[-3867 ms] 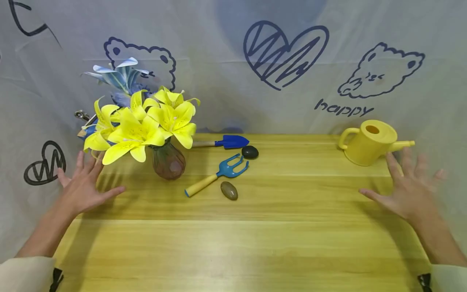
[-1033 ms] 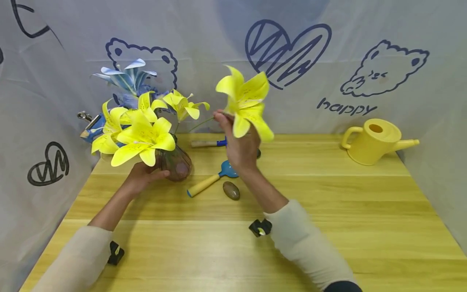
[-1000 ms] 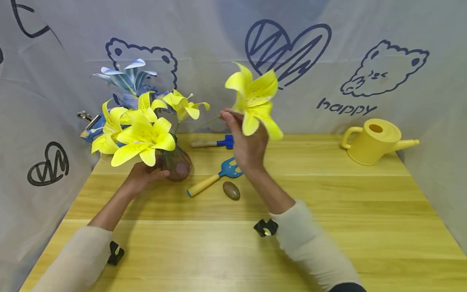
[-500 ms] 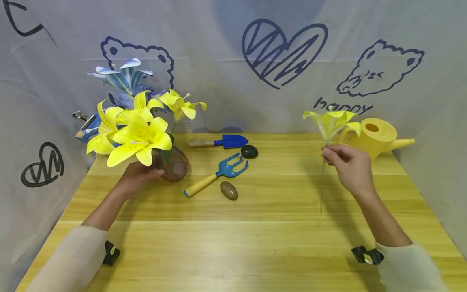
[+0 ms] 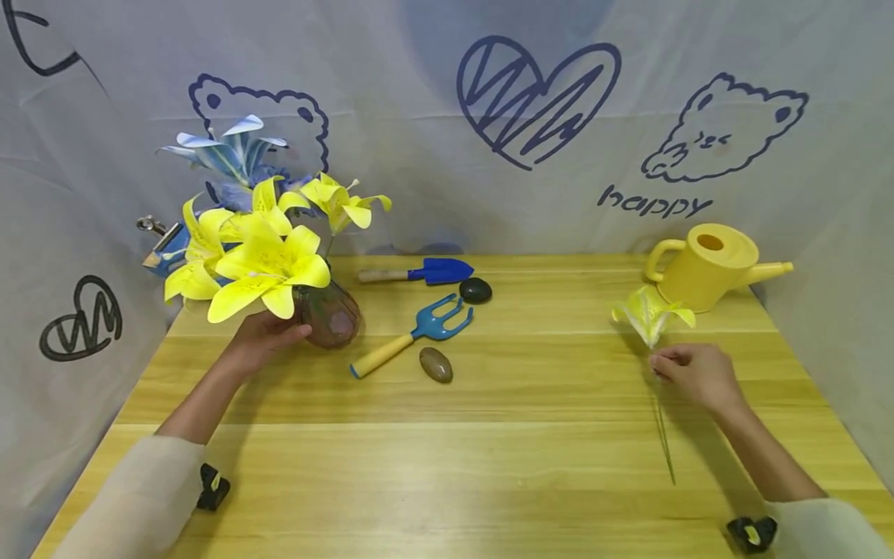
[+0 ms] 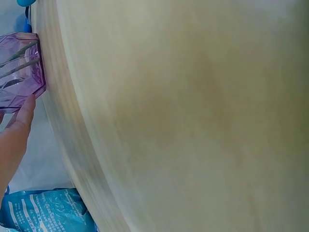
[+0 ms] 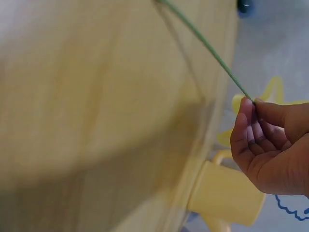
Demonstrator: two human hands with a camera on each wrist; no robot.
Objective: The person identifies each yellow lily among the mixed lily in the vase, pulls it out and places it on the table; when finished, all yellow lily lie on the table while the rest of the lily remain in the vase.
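Observation:
My right hand pinches the green stem of a single yellow artificial lily just under its bloom, in front of the watering can. The right wrist view shows the thin stem running from thumb and fingertip down toward the tabletop. At the left, my left hand grips the side of a purplish clear vase, its thumb along the near side and other fingers partly hidden by blooms. That vase shows stems inside in the left wrist view. More yellow lilies stand in it.
A yellow watering can stands back right. Mid-table lie a blue trowel, a blue hand fork, a black stone and a brown stone. Blue flowers and a blue packet are behind the vase.
Both hands came in from the sides; the left took hold of the vase. The right drew one lily out, carried it right, then lowered it toward the table.

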